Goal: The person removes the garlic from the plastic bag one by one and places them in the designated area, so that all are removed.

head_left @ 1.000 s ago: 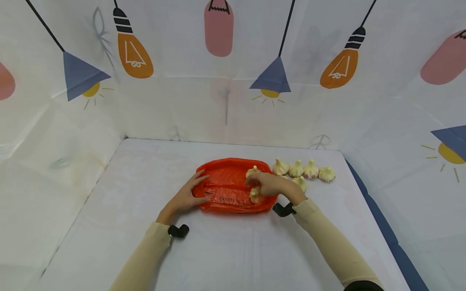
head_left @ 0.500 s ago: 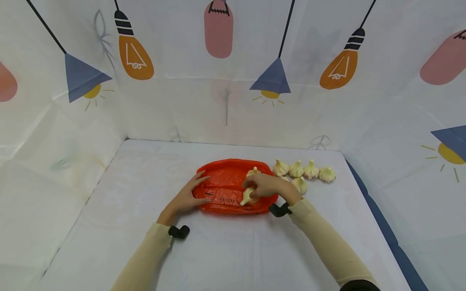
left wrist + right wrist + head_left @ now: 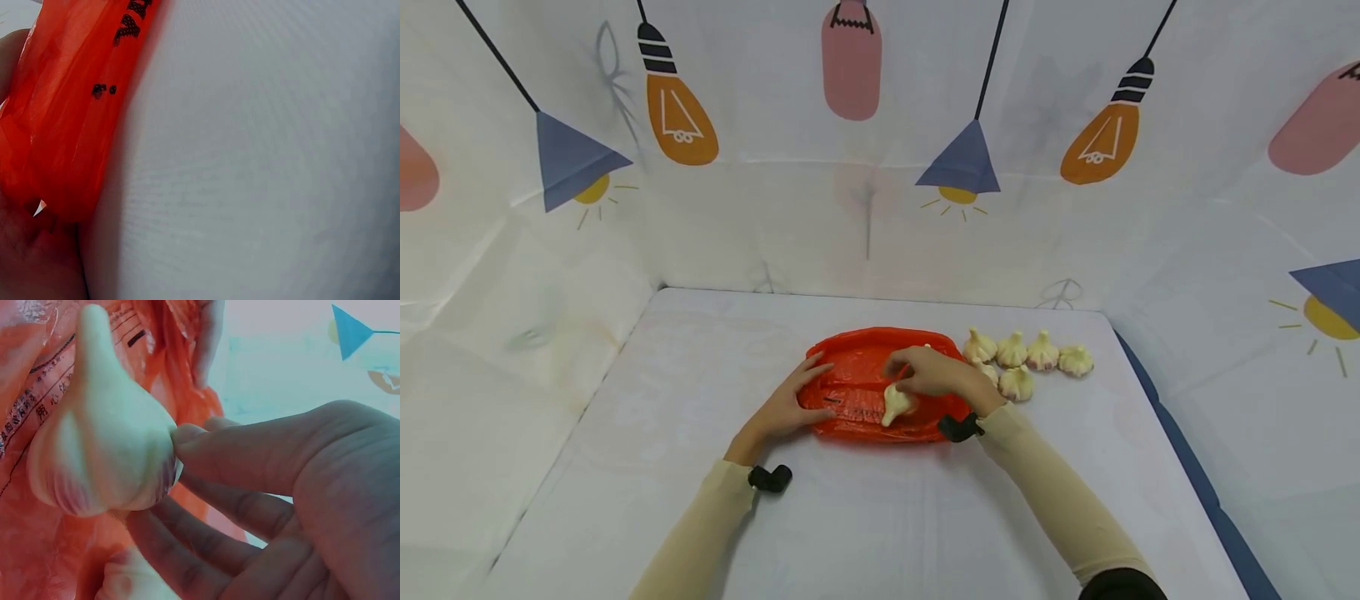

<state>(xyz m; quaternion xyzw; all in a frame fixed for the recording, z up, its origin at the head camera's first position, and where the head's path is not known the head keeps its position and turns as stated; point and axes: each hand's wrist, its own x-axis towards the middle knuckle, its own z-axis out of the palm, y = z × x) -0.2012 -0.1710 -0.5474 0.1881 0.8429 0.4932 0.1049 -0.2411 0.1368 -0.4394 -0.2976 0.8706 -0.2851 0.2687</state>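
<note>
Right hand: The right hand [image 3: 927, 372] pinched a garlic bulb [image 3: 103, 444] between thumb and fingers.
Left hand: The left hand [image 3: 784, 407] lay against the left end of the red plastic bag [image 3: 857, 362], fingers extended and thumb spread apart from them, touching its edge.
Held bulb: Over the bag, right of its middle, stem pointing toward the near side; whether its base touched the plastic could not be determined.
Red bag: Spread in an oval with a raised rim, dark printing on the near part.
Second bulb: A further bulb [image 3: 134, 578] was within the bag, near the held one and mostly hidden by the right hand in the head view.
Loose garlic: Six bulbs [image 3: 1042, 352] stood in a cluster at the bag's right end, four behind and two in front.
Sleeves: Cream sleeves [image 3: 1060, 492], with a black device [image 3: 770, 478] at each wrist.
Table: White table [image 3: 850, 525].
Backdrop: Pale sheet [image 3: 775, 225] printed with hanging lamps [image 3: 962, 158] and orange bulbs.
</note>
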